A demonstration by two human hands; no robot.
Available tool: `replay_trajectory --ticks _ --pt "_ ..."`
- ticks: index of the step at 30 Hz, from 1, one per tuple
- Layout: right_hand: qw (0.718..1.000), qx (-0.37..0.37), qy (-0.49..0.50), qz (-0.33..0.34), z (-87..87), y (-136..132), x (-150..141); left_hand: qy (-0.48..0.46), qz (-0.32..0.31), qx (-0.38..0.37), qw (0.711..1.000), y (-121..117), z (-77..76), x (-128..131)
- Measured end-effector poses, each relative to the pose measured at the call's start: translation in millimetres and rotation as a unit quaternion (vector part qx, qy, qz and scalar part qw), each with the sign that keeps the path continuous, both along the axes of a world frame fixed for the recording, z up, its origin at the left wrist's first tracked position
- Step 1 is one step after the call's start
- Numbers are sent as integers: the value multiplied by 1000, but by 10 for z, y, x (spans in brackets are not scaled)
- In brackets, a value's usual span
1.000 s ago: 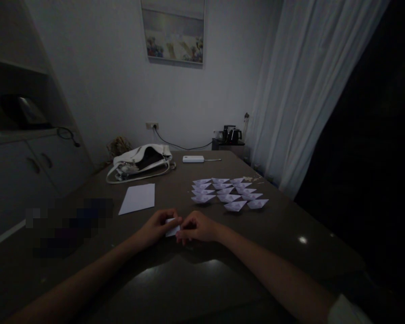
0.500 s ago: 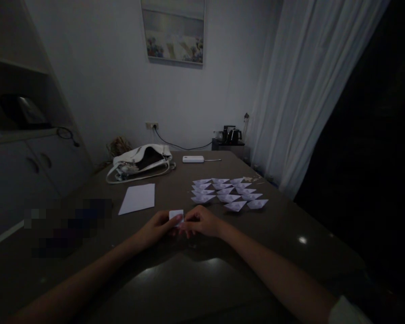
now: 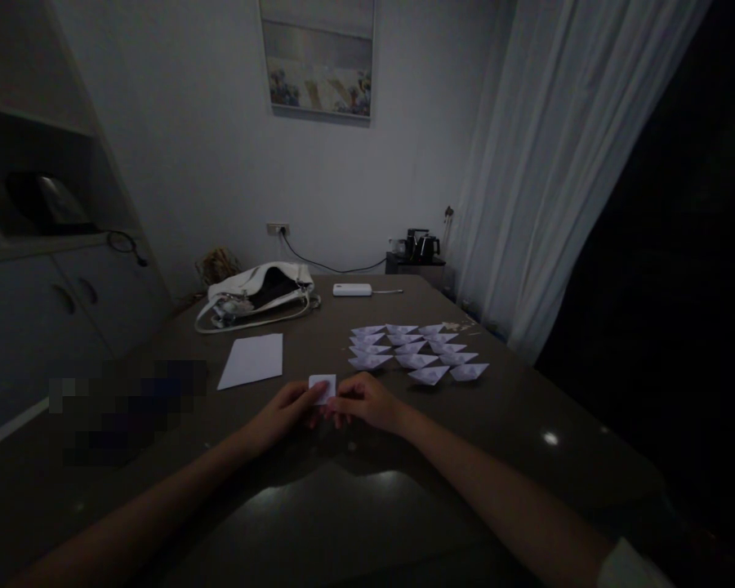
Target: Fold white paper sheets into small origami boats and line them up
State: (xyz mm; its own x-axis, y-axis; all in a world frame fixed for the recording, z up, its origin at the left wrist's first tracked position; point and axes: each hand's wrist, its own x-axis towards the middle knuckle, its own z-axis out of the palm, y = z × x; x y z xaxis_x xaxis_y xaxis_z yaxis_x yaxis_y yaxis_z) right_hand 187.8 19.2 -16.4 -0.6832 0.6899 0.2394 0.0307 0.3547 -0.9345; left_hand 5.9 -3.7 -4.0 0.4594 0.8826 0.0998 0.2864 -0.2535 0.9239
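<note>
A small folded square of white paper (image 3: pixel 322 384) is held just above the dark table. My left hand (image 3: pixel 295 402) pinches it from the left, thumb lying across its face. My right hand (image 3: pixel 367 400) is closed at the paper's lower right edge, fingertips against it. The fingers behind the paper are partly hidden. Beyond my right hand, several folded white paper boats (image 3: pixel 415 359) stand in rows. A stack or sheet of plain white paper (image 3: pixel 252 361) lies flat beyond my left hand.
A white handbag (image 3: pixel 257 292) lies open at the table's far left. Near the far edge is a white power bank (image 3: pixel 351 290) with a short cable. Paper scraps (image 3: pixel 456 327) lie behind the boats. A coffee maker (image 3: pixel 421 245) stands beyond the table (image 3: pixel 343 514).
The folded paper has risen slightly between my hands, and more of its face shows. My left thumb has shifted up a little. The boats and the bag have stayed in place.
</note>
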Motion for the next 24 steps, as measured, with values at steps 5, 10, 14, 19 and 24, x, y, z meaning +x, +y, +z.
replay_trajectory --ticks 5,10,14,19,24 --pt "1000 -4 2 -12 -13 18 7 36 -3 36 999 29 -19 -34" --pt "1000 9 -9 12 -56 9 -8 52 -12 6 999 27 -40 -54" --pt "1000 -2 -21 15 -51 11 -3 43 13 -8 999 6 -40 -50" --pt "999 -25 -29 33 -45 14 -1 58 13 27 998 4 9 -63" --pt "995 76 -52 -31 -47 -10 -10 121 -13 81 989 10 61 -105"
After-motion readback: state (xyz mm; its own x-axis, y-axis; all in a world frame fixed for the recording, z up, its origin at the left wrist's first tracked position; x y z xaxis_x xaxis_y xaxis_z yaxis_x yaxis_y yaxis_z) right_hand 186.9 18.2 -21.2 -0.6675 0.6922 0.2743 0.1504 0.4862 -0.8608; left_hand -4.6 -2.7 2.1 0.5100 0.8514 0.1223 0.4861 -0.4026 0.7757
